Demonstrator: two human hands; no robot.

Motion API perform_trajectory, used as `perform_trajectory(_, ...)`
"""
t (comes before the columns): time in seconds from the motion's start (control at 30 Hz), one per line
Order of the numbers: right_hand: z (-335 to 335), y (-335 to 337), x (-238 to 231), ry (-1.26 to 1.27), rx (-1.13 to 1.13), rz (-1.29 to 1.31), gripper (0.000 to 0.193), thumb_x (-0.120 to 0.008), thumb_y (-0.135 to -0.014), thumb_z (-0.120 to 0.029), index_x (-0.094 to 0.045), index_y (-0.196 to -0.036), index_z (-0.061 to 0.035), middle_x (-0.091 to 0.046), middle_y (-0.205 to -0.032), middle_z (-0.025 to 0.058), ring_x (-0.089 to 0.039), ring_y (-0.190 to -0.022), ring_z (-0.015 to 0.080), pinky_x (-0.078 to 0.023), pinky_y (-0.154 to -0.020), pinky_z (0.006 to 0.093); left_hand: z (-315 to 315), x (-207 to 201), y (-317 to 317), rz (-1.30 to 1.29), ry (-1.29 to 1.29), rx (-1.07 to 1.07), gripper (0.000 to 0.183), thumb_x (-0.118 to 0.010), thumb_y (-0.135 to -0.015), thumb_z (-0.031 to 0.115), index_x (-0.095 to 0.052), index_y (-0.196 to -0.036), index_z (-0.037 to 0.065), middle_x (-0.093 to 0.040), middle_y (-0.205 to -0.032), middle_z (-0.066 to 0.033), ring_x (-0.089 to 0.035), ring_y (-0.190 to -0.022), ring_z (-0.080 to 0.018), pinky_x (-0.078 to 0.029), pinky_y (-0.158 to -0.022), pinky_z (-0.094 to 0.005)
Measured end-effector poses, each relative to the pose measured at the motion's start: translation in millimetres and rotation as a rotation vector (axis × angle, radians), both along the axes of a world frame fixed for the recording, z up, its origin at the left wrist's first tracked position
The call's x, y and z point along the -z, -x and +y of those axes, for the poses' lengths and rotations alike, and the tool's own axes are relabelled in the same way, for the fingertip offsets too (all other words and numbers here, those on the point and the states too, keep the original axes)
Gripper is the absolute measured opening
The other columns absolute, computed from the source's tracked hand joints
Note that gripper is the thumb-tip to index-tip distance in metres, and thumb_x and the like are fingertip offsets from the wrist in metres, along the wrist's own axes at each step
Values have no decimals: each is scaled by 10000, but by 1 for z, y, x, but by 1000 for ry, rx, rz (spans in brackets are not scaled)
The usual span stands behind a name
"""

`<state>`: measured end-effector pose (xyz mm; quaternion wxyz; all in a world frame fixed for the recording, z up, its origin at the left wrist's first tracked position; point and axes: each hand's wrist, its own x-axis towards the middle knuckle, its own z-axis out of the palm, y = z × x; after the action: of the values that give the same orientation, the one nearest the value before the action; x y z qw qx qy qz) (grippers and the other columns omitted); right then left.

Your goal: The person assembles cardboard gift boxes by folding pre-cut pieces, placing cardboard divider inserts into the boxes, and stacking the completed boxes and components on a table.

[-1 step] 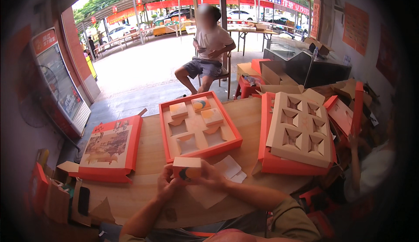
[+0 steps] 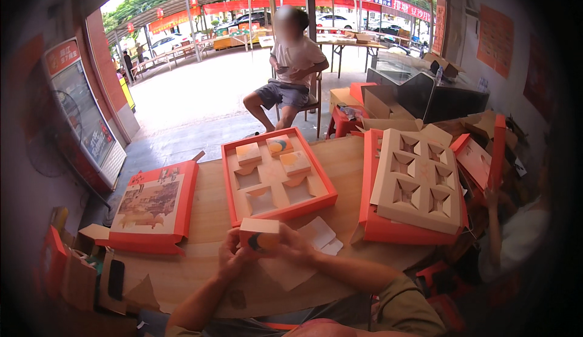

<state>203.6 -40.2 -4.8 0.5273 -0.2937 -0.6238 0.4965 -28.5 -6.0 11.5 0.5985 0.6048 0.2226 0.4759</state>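
Observation:
Between both my hands, just above the near side of the wooden table, is a small white box [image 2: 260, 235] with an orange and dark pattern on its front. My left hand [image 2: 231, 255] grips its left side, and my right hand [image 2: 294, 247] closes on its right side, partly hidden behind it. Beyond them lies an open red gift box [image 2: 331, 198] with a beige insert. Three small boxes, one of them the patterned box [image 2: 280, 145], sit in its far openings; the nearer openings hold none. Flat white card pieces [image 2: 320, 235] lie beside my right wrist.
At left lies a red printed box lid [image 2: 152, 200]; a dark phone [image 2: 116, 279] is near the left corner. Beige inserts [image 2: 446, 206] rest on red boxes at right. A person [image 2: 294, 63] sits beyond the table; another person's arm [image 2: 493, 218] shows at far right.

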Motion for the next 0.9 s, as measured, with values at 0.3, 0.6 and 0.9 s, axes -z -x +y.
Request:
perform_trajectory(0.3,-5,-1,-6,17,132,7,445,-720,-978,-171,-451,-1315,-57,-575,-1142,78,-635,-1070,145,-538,-888,299,-4,1,0,-4,-116,-157,609,-770,-925,191,-428,-1401,28,-590,-1258,-101,-613,-1165,-204,-604,-873,-329)
perform_trajectory(0.6,-5,0,-5,61,96,51,468,-745,-967,-195,-486,-1325,-39,-605,-1192,97,-661,-1051,154,-541,-896,292,-2,9,6,48,-117,-155,634,-783,-882,143,-446,-1409,42,-592,-1282,-92,-618,-1150,-188,-574,-874,-331)
perform_trajectory(0.9,-4,1,-9,23,89,21,527,-754,-966,-221,-464,-1363,-32,-593,-1265,116,-657,-1067,182,-538,-927,318,-6,-7,6,301,-340,-199,620,-778,-902,192,-461,-1413,42,-571,-1319,-102,-612,-1187,-208,-566,-921,-373)
